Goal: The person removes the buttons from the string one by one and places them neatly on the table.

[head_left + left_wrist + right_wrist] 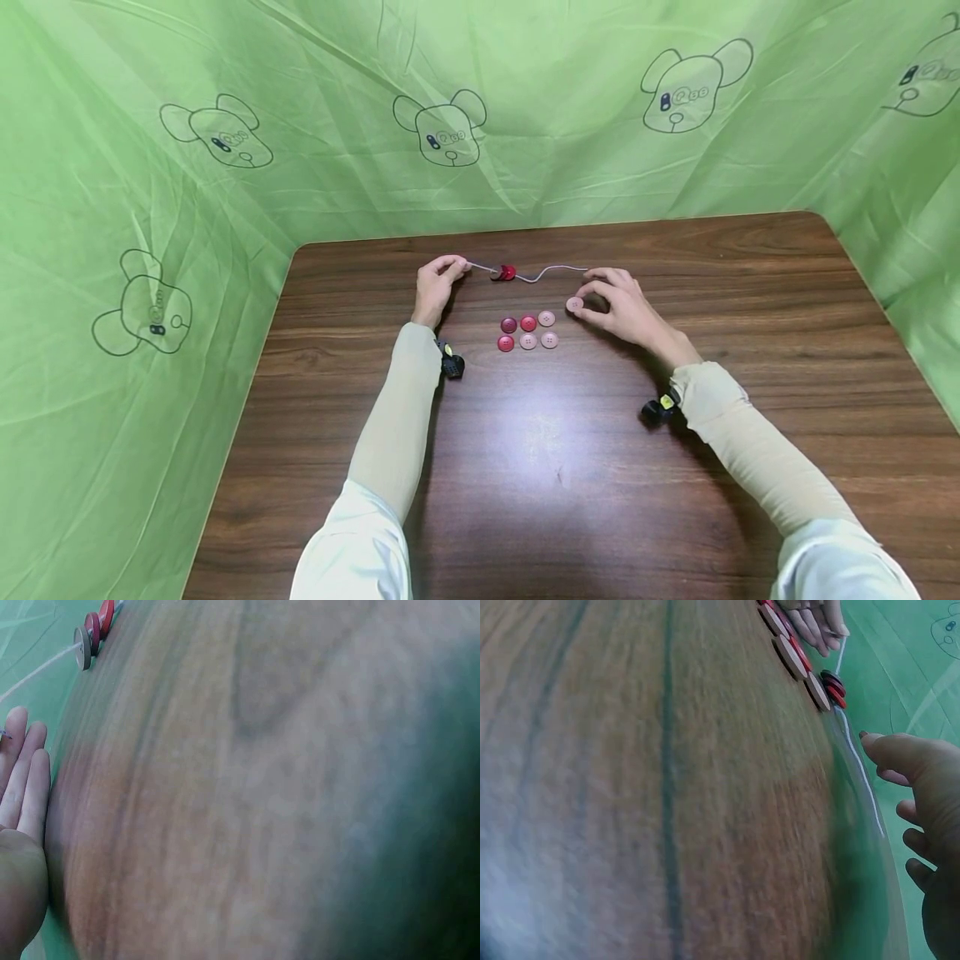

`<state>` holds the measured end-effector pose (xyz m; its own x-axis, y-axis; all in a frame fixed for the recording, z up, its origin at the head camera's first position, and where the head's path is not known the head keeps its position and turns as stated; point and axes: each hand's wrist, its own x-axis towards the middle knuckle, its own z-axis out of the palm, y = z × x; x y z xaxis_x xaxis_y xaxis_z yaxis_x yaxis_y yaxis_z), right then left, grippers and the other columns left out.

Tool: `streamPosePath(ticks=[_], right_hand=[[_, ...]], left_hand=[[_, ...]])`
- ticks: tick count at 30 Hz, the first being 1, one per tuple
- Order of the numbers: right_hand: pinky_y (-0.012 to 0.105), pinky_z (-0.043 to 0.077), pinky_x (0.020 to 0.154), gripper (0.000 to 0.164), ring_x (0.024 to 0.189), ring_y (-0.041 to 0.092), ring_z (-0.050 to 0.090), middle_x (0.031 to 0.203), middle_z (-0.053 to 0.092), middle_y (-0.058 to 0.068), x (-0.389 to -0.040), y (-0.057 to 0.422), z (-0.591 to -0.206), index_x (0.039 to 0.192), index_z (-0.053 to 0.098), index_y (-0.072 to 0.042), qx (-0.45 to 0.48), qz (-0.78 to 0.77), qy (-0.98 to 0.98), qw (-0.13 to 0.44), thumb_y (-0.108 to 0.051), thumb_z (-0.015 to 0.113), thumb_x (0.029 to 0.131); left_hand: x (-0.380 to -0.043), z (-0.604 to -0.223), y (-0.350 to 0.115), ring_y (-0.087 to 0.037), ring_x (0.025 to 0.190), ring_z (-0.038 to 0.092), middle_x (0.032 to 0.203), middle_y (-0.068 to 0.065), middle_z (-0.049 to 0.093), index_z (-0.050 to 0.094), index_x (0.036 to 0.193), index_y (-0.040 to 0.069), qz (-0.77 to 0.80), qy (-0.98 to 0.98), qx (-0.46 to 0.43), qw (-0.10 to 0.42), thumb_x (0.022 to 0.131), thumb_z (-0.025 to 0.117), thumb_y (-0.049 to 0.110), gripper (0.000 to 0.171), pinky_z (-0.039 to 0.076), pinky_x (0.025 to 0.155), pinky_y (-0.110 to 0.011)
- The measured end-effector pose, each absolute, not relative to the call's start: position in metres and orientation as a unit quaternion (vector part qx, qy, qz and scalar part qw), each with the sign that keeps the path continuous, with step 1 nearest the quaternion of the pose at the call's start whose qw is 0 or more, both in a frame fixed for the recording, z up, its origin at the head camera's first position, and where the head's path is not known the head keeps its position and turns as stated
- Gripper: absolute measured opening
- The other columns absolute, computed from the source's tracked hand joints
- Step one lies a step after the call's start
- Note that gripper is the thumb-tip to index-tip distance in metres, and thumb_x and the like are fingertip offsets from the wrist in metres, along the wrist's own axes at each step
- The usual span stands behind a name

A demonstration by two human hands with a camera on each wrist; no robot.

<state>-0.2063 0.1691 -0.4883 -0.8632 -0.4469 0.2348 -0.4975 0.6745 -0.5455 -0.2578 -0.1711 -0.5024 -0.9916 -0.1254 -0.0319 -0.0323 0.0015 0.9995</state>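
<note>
My left hand (435, 287) pinches the left part of a thin pale string (480, 267) near the table's far side. A red button (508, 272) and darker ones sit bunched on the string; the left wrist view shows a grey button (82, 648) at the near end of that bunch. Between thumb and fingertips, my right hand (622, 310) pinches a light pink button (574, 304). The string's right end runs to the back fingers of this hand. Just left of it lie two rows of loose buttons, among them a maroon one (508, 325) and a pale pink one (549, 340).
Everything lies on a dark wooden table (555, 500) with a glossy light patch. Green fabric (540, 183) with printed bear heads hangs behind the table and along both sides. Small black wrist cameras (452, 364) are strapped to both arms.
</note>
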Motion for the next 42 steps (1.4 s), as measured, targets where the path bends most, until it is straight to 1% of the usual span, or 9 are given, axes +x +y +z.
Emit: streamPosePath(ticks=[5, 11, 15, 21, 27, 31, 36, 42], right_hand=[[0.055, 0.031, 0.098, 0.026, 0.125, 0.035, 0.037, 0.133, 0.051, 0.013, -0.2046, 0.1666, -0.4899, 0.101, 0.069, -0.017, 0.268, 0.303, -0.914, 0.028, -0.032, 0.076, 0.082], [0.055, 0.030, 0.101, 0.025, 0.127, 0.035, 0.036, 0.134, 0.050, 0.012, -0.2037, 0.1637, -0.4915, 0.101, 0.069, -0.020, 0.279, 0.291, -0.915, 0.014, -0.034, 0.076, 0.081], [0.054, 0.031, 0.099, 0.024, 0.126, 0.035, 0.036, 0.134, 0.050, 0.011, -0.2036, 0.1630, -0.4935, 0.101, 0.069, -0.022, 0.282, 0.283, -0.916, 0.012, -0.035, 0.076, 0.082], [0.053, 0.032, 0.097, 0.025, 0.125, 0.036, 0.037, 0.134, 0.050, 0.013, -0.2028, 0.1618, -0.4950, 0.101, 0.069, -0.021, 0.284, 0.275, -0.919, 0.009, -0.035, 0.075, 0.082], [0.051, 0.033, 0.095, 0.025, 0.124, 0.034, 0.038, 0.133, 0.051, 0.012, -0.2021, 0.1609, -0.4970, 0.102, 0.069, -0.021, 0.281, 0.273, -0.920, 0.013, -0.035, 0.075, 0.082], [0.051, 0.034, 0.093, 0.024, 0.124, 0.034, 0.038, 0.133, 0.051, 0.012, -0.2019, 0.1611, -0.4981, 0.102, 0.069, -0.021, 0.282, 0.277, -0.918, 0.017, -0.034, 0.075, 0.083], [0.051, 0.033, 0.094, 0.024, 0.124, 0.034, 0.038, 0.133, 0.051, 0.012, -0.2021, 0.1611, -0.4982, 0.102, 0.069, -0.021, 0.280, 0.277, -0.919, 0.017, -0.034, 0.075, 0.083], [0.052, 0.032, 0.096, 0.026, 0.126, 0.035, 0.037, 0.133, 0.051, 0.012, -0.2034, 0.1605, -0.4960, 0.102, 0.069, -0.020, 0.279, 0.281, -0.918, 0.015, -0.035, 0.075, 0.082]], left_hand=[[-0.2575, -0.5025, -0.1711, -0.011, 0.086, 0.068, 0.090, -0.008, 0.072, 0.066, 0.106, -0.011, -0.698, -0.713, 0.056, 0.034, 0.091, 0.066, 0.014, 0.029, 0.055, 0.090, -0.033], [-0.2577, -0.5032, -0.1712, -0.009, 0.086, 0.067, 0.089, -0.007, 0.071, 0.066, 0.106, -0.010, -0.699, -0.712, 0.055, 0.034, 0.091, 0.065, 0.014, 0.029, 0.055, 0.090, -0.033], [-0.2579, -0.5038, -0.1710, -0.010, 0.086, 0.067, 0.089, -0.006, 0.072, 0.066, 0.107, -0.010, -0.703, -0.708, 0.057, 0.034, 0.091, 0.066, 0.014, 0.030, 0.055, 0.091, -0.033], [-0.2577, -0.5049, -0.1706, -0.010, 0.086, 0.067, 0.088, -0.006, 0.072, 0.067, 0.106, -0.009, -0.702, -0.709, 0.060, 0.037, 0.090, 0.067, 0.015, 0.029, 0.056, 0.089, -0.031], [-0.2579, -0.5057, -0.1705, -0.008, 0.084, 0.067, 0.086, -0.004, 0.071, 0.068, 0.105, -0.008, -0.701, -0.709, 0.060, 0.040, 0.090, 0.067, 0.015, 0.027, 0.056, 0.088, -0.030], [-0.2589, -0.5065, -0.1706, -0.009, 0.084, 0.068, 0.086, -0.006, 0.072, 0.067, 0.105, -0.008, -0.702, -0.708, 0.060, 0.041, 0.090, 0.067, 0.014, 0.027, 0.056, 0.088, -0.030], [-0.2603, -0.5066, -0.1713, -0.012, 0.087, 0.068, 0.092, -0.012, 0.072, 0.066, 0.108, -0.010, -0.702, -0.709, 0.058, 0.034, 0.091, 0.066, 0.014, 0.030, 0.055, 0.090, -0.033], [-0.2613, -0.5053, -0.1725, -0.024, 0.099, 0.067, 0.101, -0.019, 0.071, 0.066, 0.110, -0.009, -0.702, -0.709, 0.062, 0.019, 0.091, 0.065, 0.015, 0.030, 0.053, 0.095, -0.037]])
